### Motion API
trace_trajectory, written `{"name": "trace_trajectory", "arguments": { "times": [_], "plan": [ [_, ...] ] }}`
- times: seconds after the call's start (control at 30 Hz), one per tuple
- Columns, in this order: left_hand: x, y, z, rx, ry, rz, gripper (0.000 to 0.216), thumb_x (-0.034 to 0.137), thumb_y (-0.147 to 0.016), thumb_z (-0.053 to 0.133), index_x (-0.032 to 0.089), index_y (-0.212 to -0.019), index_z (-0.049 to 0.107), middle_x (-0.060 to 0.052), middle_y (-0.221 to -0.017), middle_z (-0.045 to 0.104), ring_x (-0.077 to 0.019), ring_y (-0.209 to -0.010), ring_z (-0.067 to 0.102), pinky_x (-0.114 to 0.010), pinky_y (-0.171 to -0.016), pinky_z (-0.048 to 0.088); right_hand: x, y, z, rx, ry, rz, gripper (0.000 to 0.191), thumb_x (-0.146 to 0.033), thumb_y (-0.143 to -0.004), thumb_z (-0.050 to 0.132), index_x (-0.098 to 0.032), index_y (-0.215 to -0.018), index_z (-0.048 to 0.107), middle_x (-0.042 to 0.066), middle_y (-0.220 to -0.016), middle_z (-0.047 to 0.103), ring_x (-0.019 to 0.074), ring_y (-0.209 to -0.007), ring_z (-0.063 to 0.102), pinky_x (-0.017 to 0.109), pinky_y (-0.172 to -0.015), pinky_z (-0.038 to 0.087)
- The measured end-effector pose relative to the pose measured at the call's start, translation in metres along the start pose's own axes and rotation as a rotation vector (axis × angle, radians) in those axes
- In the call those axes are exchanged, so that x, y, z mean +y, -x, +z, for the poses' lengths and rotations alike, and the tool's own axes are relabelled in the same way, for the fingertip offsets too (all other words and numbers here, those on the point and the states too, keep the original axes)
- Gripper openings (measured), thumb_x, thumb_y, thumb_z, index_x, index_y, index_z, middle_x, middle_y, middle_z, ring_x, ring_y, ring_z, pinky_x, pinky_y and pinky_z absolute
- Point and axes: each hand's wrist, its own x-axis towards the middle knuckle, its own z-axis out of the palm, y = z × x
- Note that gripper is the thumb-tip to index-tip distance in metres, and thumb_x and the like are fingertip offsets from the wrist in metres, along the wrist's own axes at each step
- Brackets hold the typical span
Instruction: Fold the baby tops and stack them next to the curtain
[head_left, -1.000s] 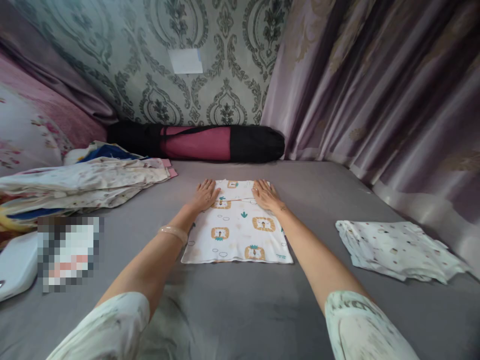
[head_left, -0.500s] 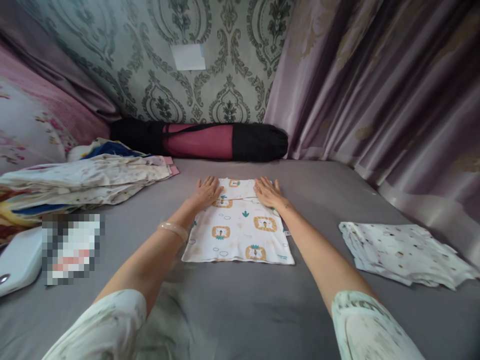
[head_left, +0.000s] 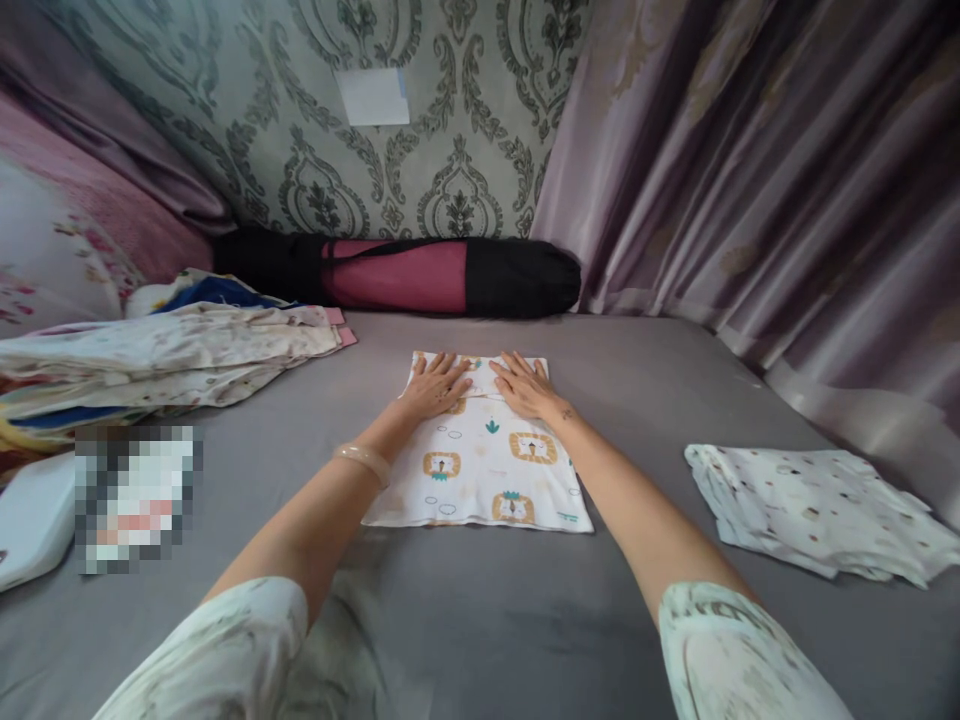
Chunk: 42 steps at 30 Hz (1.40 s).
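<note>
A white cloth garment [head_left: 480, 475] printed with orange lion faces and green leaves lies flat and folded on the grey bed sheet, a folded-over flap along its far end. My left hand [head_left: 437, 385] rests on the left part of that flap, palm down with fingers spread. On the flap's right part lies my right hand [head_left: 526, 384], also flat with its fingers apart. Both palms press the fabric without gripping it. Parts of the lion print are hidden under the hands.
To the right sits another folded white garment [head_left: 821, 510] with small spots. A pile of clothes [head_left: 187, 345] lies at left, near a white device [head_left: 37, 525] and a blurred item [head_left: 139, 500]. A black and red long bag [head_left: 397, 275] lies along the wall.
Both hands have slid inward along the flap, from its outer edges closer to each other. The garment stays in nearly the same place.
</note>
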Motion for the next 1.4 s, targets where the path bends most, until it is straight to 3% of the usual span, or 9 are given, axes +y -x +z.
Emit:
{"name": "trace_trajectory", "arguments": {
  "times": [0.17, 0.3, 0.6, 0.77, 0.9, 1.07, 1.23, 1.4],
  "plan": [
    [-0.001, 0.000, -0.006, -0.031, 0.031, 0.015, 0.061, 0.055, -0.099, 0.020, 0.027, -0.152, 0.029, -0.011, -0.158, 0.030, -0.0325, -0.146, 0.023, -0.059, -0.115, 0.015, -0.001, -0.003, -0.006, -0.047, -0.019, 0.014, 0.055, -0.044, -0.100, 0.020, -0.028, -0.152, 0.032, 0.005, -0.162, 0.018, 0.0261, -0.149, 0.010, 0.057, -0.118, 0.010],
    [0.007, 0.001, -0.011, 0.030, 0.000, 0.014, 0.057, 0.050, -0.100, 0.019, 0.026, -0.150, 0.035, -0.010, -0.157, 0.032, -0.0296, -0.147, 0.020, -0.061, -0.115, 0.009, -0.014, -0.005, -0.010, 0.015, -0.009, -0.020, 0.054, -0.040, -0.100, 0.022, -0.025, -0.150, 0.035, 0.006, -0.162, 0.018, 0.0257, -0.149, 0.010, 0.059, -0.117, 0.006],
    [0.025, 0.004, -0.013, -0.057, 0.037, 0.008, 0.057, 0.041, -0.101, 0.017, 0.018, -0.152, 0.029, -0.011, -0.159, 0.027, -0.0259, -0.148, 0.020, -0.053, -0.117, 0.016, -0.036, -0.007, 0.008, 0.040, -0.023, -0.068, 0.057, -0.034, -0.099, 0.023, -0.016, -0.152, 0.030, 0.006, -0.159, 0.028, 0.0224, -0.147, 0.019, 0.052, -0.120, 0.009],
    [0.015, 0.008, -0.015, -0.062, 0.062, -0.014, 0.061, 0.048, -0.100, 0.018, 0.018, -0.151, 0.030, -0.012, -0.159, 0.026, -0.0267, -0.148, 0.018, -0.055, -0.118, 0.015, -0.030, -0.004, 0.000, 0.025, -0.012, -0.065, 0.056, -0.036, -0.100, 0.022, -0.018, -0.152, 0.031, 0.007, -0.160, 0.025, 0.0236, -0.148, 0.017, 0.052, -0.119, 0.010],
    [-0.003, 0.023, -0.019, -0.014, 0.021, -0.079, 0.062, 0.049, -0.100, 0.019, 0.016, -0.150, 0.033, -0.014, -0.159, 0.026, -0.0290, -0.148, 0.017, -0.054, -0.118, 0.010, -0.014, 0.008, -0.005, 0.099, 0.018, 0.044, 0.056, -0.040, -0.100, 0.021, -0.020, -0.152, 0.031, 0.008, -0.161, 0.021, 0.0249, -0.149, 0.013, 0.054, -0.119, 0.006],
    [-0.021, 0.034, -0.014, -0.038, 0.063, -0.119, 0.064, 0.053, -0.099, 0.016, 0.019, -0.151, 0.031, -0.013, -0.160, 0.025, -0.0273, -0.149, 0.014, -0.054, -0.116, 0.016, 0.003, 0.014, 0.002, 0.047, 0.015, 0.115, 0.056, -0.041, -0.100, 0.021, -0.023, -0.153, 0.030, 0.007, -0.161, 0.021, 0.0271, -0.148, 0.017, 0.056, -0.118, 0.013],
    [-0.023, 0.031, -0.008, -0.035, 0.073, -0.128, 0.064, 0.053, -0.099, 0.016, 0.020, -0.151, 0.032, -0.012, -0.160, 0.024, -0.0278, -0.149, 0.015, -0.052, -0.117, 0.016, 0.004, 0.012, 0.004, 0.042, 0.020, 0.112, 0.056, -0.041, -0.100, 0.021, -0.023, -0.153, 0.029, 0.007, -0.161, 0.020, 0.0269, -0.148, 0.016, 0.056, -0.118, 0.012],
    [-0.016, 0.035, -0.018, -0.019, 0.042, -0.101, 0.064, 0.051, -0.099, 0.017, 0.016, -0.150, 0.032, -0.015, -0.160, 0.023, -0.0311, -0.149, 0.013, -0.058, -0.117, 0.012, -0.005, 0.022, -0.008, 0.041, 0.002, 0.093, 0.057, -0.039, -0.100, 0.021, -0.020, -0.153, 0.028, 0.009, -0.162, 0.017, 0.0257, -0.149, 0.012, 0.055, -0.119, 0.006]
  ]
}}
